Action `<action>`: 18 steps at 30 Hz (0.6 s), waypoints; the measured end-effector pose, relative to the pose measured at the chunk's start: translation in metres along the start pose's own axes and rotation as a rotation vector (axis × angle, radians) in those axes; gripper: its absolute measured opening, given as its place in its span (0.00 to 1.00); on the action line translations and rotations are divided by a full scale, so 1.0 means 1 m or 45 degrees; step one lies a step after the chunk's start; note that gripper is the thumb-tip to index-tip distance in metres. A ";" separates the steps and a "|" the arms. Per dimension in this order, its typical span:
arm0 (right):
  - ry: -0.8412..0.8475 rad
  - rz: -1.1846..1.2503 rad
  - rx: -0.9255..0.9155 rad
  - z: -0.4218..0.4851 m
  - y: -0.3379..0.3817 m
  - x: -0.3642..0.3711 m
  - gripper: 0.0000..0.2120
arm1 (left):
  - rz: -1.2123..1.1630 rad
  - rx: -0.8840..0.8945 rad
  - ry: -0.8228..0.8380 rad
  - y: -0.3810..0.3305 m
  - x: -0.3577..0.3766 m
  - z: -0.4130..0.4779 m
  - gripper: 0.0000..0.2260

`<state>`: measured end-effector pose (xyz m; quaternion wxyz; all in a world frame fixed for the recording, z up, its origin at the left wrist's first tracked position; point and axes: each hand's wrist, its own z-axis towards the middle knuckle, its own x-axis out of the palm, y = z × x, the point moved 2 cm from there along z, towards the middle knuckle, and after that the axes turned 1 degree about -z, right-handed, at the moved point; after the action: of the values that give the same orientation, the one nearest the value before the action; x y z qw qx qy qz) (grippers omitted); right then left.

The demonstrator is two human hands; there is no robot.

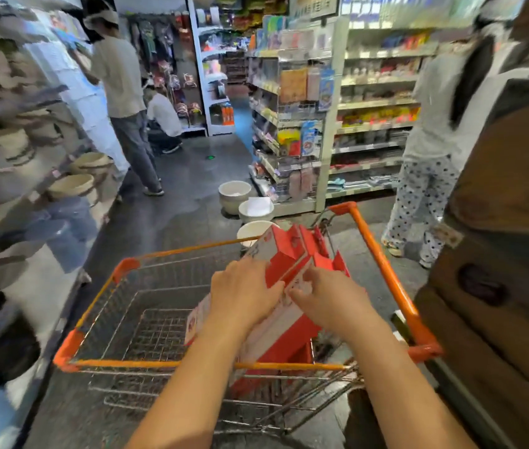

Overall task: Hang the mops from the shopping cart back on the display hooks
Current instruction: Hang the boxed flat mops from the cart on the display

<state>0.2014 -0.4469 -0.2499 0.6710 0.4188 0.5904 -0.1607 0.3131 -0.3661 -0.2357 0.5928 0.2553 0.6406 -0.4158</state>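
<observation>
An orange-framed wire shopping cart (94,319) stands right in front of me. Red-and-white mop boxes (289,251) lean in its right half, their tops sticking out over the far rim. My left hand (243,293) lies on the upper box with its fingers curled over the box's edge. My right hand (327,299) grips the same box from the right side, fingers bent around it. The lower parts of the boxes are hidden behind my forearms. No display hooks for mops are plainly visible.
Three white buckets (234,194) stand on the dark floor beyond the cart. Shelving (373,124) fills the right, baskets (75,186) line the left. One person (120,92) stands far left, another crouches (162,121) behind, a third (428,157) stands at the right. A brown mass (499,254) is close on my right.
</observation>
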 end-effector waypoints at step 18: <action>-0.229 0.198 0.928 0.092 -0.075 0.077 0.18 | -0.168 0.664 0.258 -0.032 0.134 0.177 0.20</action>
<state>0.2283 -0.5393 -0.3530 0.5374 0.6576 0.3998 -0.3447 0.3616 -0.5526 -0.3499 0.4118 0.3972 0.5832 -0.5767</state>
